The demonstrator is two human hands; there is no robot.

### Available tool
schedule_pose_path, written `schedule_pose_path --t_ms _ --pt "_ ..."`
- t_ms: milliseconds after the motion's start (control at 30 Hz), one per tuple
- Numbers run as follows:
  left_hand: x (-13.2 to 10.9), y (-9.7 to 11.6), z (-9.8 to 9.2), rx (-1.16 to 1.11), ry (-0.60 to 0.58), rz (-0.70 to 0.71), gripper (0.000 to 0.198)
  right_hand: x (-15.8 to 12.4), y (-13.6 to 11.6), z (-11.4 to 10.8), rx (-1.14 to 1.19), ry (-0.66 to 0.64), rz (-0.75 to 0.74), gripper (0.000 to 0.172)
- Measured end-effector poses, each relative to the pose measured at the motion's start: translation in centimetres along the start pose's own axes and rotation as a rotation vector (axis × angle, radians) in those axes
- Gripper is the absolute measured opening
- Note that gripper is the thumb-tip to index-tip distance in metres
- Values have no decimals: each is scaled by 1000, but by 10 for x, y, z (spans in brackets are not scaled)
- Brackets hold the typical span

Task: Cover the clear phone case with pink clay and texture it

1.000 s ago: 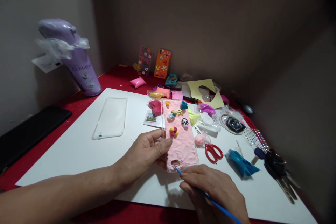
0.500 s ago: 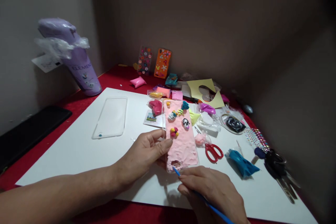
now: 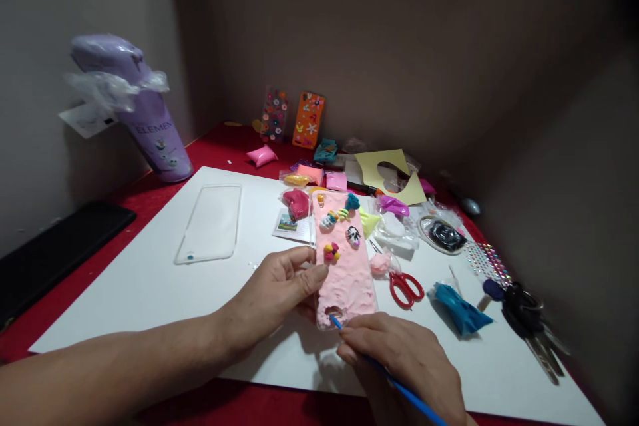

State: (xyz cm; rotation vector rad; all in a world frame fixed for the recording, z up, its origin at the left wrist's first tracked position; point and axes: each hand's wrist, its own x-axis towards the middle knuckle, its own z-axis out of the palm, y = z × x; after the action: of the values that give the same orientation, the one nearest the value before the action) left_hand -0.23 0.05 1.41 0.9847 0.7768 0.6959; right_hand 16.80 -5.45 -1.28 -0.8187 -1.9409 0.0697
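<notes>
My left hand [image 3: 285, 289] grips the left edge of a phone case [image 3: 347, 279], thumb on its face and fingers behind. The case is tilted up towards me and coated in rough pink clay, with small coloured clay figures on its upper half. Near its bottom is an oval hole. Between the thumb and fingers of my right hand [image 3: 399, 353] is a thin blue modelling tool [image 3: 407, 394]. Its tip touches the clay at the lower rim of that hole. Part of the tool is hidden by my fingers.
A clear phone case [image 3: 212, 223] lies left on the white board [image 3: 144, 293]. Red scissors [image 3: 407, 289], a blue clay packet [image 3: 460, 309] and keys [image 3: 534, 333] lie right. Behind are clay packets and two decorated cases, one orange [image 3: 308, 121]. A purple tumbler [image 3: 154, 126] stands back left.
The blue tool's tip has shifted slightly right along the hole's lower rim, and my right hand has moved a little. My left hand and the case stay in place.
</notes>
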Motion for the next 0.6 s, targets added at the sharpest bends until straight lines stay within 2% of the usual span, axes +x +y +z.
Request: schedule_pose_path --t_ms 600 --pt "0 1 1 7 27 14 25 1 -1 -3 -63 -32 -58 8"
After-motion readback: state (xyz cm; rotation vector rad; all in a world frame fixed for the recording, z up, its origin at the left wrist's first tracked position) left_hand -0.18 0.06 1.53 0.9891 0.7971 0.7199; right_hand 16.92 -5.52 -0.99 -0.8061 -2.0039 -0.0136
